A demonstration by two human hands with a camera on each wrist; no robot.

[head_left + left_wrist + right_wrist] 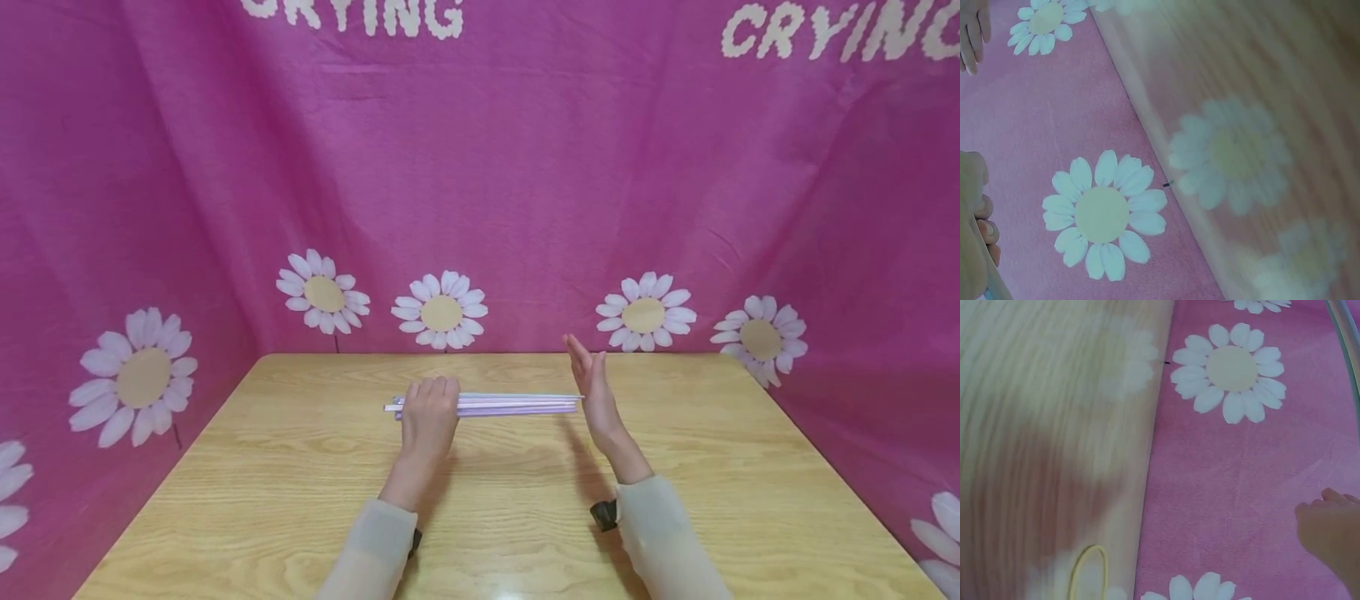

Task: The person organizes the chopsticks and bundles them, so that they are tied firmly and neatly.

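Note:
My left hand (430, 417) grips a bundle of thin pastel sticks (517, 405), purple, pink and bluish, held level above the table. Short stick ends poke out left of the fist, and the long part points right. At those far ends my right hand (600, 404) stands upright with straight fingers, its palm facing the tips; the longest tip reaches the palm, and contact is hard to tell. A thin yellow loop (1106, 569), like a rubber band, shows near my right wrist; what it hangs from or lies on is unclear. The left wrist view catches part of the gripping hand (971, 231).
A light wood-grain table (510, 508) lies under both hands, with a glossy surface. Pink cloth (525, 167) printed with white daisies and lettering surrounds its back and sides. Black devices (603, 515) sit at the wrists, by the pale sleeves (663, 525).

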